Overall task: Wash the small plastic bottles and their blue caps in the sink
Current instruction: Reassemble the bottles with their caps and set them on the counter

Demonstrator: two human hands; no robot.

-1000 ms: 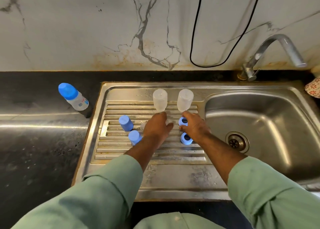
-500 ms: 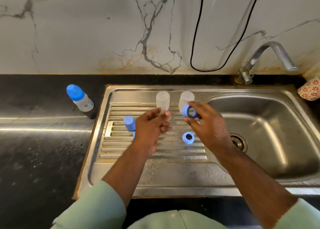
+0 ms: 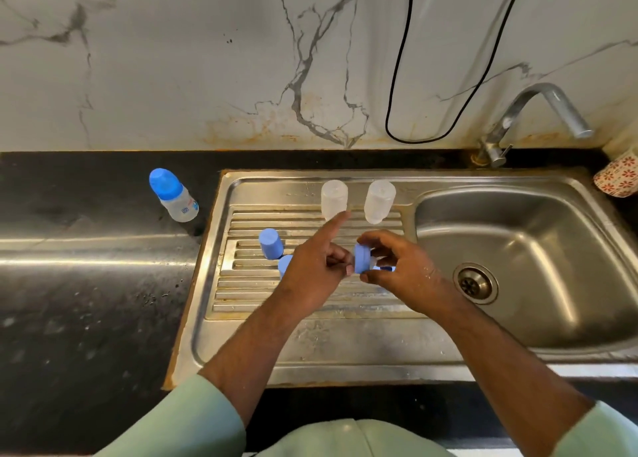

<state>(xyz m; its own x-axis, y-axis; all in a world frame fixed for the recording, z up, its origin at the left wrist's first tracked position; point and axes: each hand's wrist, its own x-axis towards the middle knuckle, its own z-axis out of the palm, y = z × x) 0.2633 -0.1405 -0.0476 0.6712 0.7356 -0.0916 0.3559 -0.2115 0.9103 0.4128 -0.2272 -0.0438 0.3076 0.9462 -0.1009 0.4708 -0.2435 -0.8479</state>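
Note:
Above the sink's drainboard, my right hand grips a blue ring cap between thumb and fingers. My left hand pinches the ring's left side with curled fingers, its index finger sticking out straight. Two clear plastic bottles stand upside down at the back of the drainboard. One blue cap stands at the left. A second blue cap is partly hidden by my left hand. Under my right hand, a bit of another blue ring shows.
A capped bottle stands on the black counter left of the sink. The basin with its drain lies at the right, the tap behind it. A patterned cup sits at the far right edge. A black cable hangs on the wall.
My right hand lifted a blue ring cap off the drainboard and brought it toward me. My left hand rose and now meets the ring.

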